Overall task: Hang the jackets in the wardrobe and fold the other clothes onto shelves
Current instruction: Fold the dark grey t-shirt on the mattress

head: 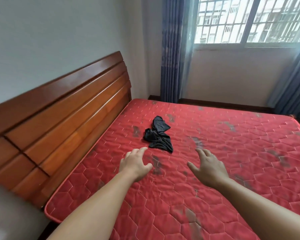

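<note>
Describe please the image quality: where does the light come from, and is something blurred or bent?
Head view: daylight enters through the window, overexposed at upper right; the wide lens bends the headboard and the mattress edges; the black garment looks fairly sharp; both forearms blur near the bottom edge.

A black garment lies on a red mattress quilted in pale hexagon stitching with grey smudges. The headboard is reddish-brown wood; the curtains are blue.
</note>
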### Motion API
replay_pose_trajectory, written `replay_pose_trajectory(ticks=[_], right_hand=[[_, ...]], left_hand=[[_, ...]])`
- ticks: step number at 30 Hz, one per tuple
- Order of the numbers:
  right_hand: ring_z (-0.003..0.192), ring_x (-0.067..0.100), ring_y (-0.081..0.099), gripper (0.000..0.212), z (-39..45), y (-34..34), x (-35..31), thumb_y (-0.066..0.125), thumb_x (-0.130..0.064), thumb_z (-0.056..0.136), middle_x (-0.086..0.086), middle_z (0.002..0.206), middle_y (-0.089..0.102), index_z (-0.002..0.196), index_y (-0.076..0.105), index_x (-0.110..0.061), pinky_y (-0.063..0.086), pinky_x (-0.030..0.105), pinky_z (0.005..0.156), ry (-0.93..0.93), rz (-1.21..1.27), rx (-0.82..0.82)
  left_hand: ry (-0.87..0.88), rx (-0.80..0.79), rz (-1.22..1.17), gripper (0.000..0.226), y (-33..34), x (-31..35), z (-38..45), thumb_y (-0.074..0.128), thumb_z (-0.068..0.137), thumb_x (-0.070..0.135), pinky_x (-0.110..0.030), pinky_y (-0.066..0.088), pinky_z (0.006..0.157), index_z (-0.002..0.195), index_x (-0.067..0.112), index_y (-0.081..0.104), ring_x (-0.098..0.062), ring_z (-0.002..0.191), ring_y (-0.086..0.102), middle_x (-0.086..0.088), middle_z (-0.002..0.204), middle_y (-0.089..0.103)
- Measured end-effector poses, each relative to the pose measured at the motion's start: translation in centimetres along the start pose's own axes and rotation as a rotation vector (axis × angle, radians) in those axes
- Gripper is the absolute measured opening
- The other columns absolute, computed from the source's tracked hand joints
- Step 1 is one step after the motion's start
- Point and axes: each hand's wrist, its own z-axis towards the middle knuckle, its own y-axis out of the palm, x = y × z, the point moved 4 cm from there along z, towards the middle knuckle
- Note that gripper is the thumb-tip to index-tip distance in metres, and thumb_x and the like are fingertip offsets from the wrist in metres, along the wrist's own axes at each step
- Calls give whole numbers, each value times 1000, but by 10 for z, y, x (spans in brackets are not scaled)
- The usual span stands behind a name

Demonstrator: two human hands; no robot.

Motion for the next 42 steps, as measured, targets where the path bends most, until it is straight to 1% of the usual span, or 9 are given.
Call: replay_pose_trajectory(ticks=[9,14,17,20,27,33,37,39,42], right_hand=[[142,19,29,70,138,45,-40,43,-58,92,-2,155,29,151,24,-24,32,44,110,57,-27,-32],[141,20,29,69,200,76,-37,42,-56,93,-2,156,27,151,23,-24,33,45,109,65,-4,-91],[141,20,30,67,239,104,-38,42,-53,94,-2,156,25,150,23,-23,35,45,109,40,8,-125],[141,21,31,65,270,138,-38,43,-50,94,-2,157,25,150,23,-23,36,44,107,34,33,-153],[139,19,32,64,351,243,-14,44,-48,94,-5,155,27,149,24,-23,36,43,106,61,7,-198],[138,19,31,62,413,375,4,42,-48,95,-6,153,27,149,23,-23,36,41,105,19,-102,-290],[137,19,33,58,473,435,0,46,-45,94,-5,149,32,143,30,-20,38,41,104,-25,-75,-238],[141,20,28,59,504,457,-5,47,-42,93,-2,154,28,144,30,-19,36,43,107,-54,-58,-197],[147,24,14,66,546,483,-13,44,-46,94,1,162,11,151,19,-26,28,46,114,-69,-37,-141]], left_hand=[[-36,-64,-13,67,3,-58,155,53,87,46,-41,34,108,148,35,29,-21,136,36,5,149,37],[-55,-43,-41,66,17,-65,203,55,86,46,-40,35,108,147,36,32,-18,135,37,8,148,39],[-113,-17,-30,63,32,-82,228,53,87,45,-40,35,108,146,36,33,-17,134,37,8,147,41],[-129,-44,-8,61,55,-94,259,52,88,43,-38,34,108,146,36,33,-17,134,37,9,147,41],[-54,-133,-9,65,160,-117,371,52,88,37,-39,31,111,149,34,28,-15,138,34,11,151,37],[13,-216,78,69,274,-163,478,49,92,32,-42,26,114,153,33,17,-14,146,21,9,159,21],[48,-245,173,74,325,-181,542,50,91,27,-44,25,115,155,29,11,-14,148,14,6,162,12],[88,-254,239,76,343,-185,568,50,91,26,-45,25,115,155,29,9,-15,149,12,4,163,9],[136,-185,260,80,355,-184,608,52,90,26,-45,24,114,155,31,6,-17,150,9,1,164,4]])
